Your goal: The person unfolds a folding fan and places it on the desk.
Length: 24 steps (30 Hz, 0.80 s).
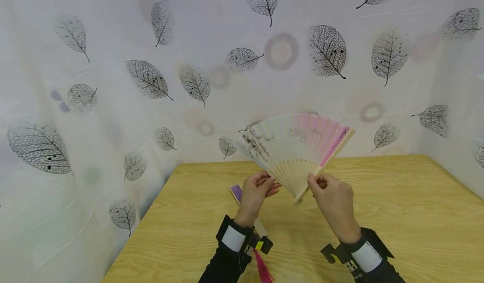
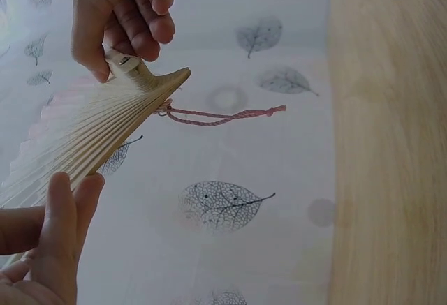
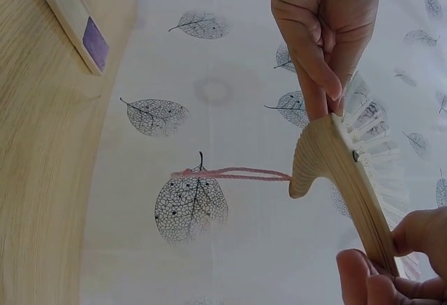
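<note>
A folding fan (image 1: 302, 146), white on one side and pink on the other, is held up and spread above the table. My left hand (image 1: 258, 192) pinches the bare ribs at its left edge between thumb and fingers. On the opposite edge, my right hand (image 1: 334, 201) grips the thick pink-trimmed guard stick (image 3: 356, 179). The ribs meet at a metal rivet (image 3: 355, 156) near the fan's narrow end. From that end extends a knotted pink cord loop (image 2: 227, 116). Both hands are close to the fan's lower part.
On the wooden table (image 1: 397, 215), a closed fan with a purple end (image 1: 236, 191) lies partly hidden behind my left wrist. A pink tassel (image 1: 262, 267) lies below it. Behind the table hangs a white leaf-print curtain (image 1: 211, 26).
</note>
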Each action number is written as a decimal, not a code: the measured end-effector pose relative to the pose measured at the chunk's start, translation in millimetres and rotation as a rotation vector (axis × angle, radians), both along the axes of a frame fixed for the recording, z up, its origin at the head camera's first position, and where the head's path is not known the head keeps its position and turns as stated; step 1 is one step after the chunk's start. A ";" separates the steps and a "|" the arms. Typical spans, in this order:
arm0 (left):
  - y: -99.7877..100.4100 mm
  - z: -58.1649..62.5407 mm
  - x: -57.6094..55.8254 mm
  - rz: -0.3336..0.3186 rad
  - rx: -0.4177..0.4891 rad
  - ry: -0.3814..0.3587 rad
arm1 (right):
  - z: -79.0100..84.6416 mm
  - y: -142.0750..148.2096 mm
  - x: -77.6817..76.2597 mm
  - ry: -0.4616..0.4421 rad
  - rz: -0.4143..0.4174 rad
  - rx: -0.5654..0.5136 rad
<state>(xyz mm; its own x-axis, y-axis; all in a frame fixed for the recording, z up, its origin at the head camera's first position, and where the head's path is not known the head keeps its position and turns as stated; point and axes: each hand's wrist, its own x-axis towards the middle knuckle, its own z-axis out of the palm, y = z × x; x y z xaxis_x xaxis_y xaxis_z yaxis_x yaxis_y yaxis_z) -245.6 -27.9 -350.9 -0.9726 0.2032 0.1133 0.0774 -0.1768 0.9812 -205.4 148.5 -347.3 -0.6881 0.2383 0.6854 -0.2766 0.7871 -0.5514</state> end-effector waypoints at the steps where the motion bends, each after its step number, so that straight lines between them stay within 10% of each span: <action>1: -0.1 0.1 0.0 0.002 0.001 0.005 | 0.2 0.1 0.2 -0.008 -0.002 -0.005; 24: -0.2 -0.4 0.8 -0.007 0.044 0.016 | 0.6 1.2 0.4 -0.008 0.012 -0.049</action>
<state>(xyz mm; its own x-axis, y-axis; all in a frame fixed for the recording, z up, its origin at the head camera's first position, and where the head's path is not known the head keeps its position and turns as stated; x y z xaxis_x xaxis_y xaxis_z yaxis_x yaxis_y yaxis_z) -244.8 -28.1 -351.3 -0.9692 0.2044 0.1376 0.0914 -0.2206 0.9711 -205.0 149.7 -346.7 -0.6961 0.2633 0.6679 -0.2811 0.7560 -0.5911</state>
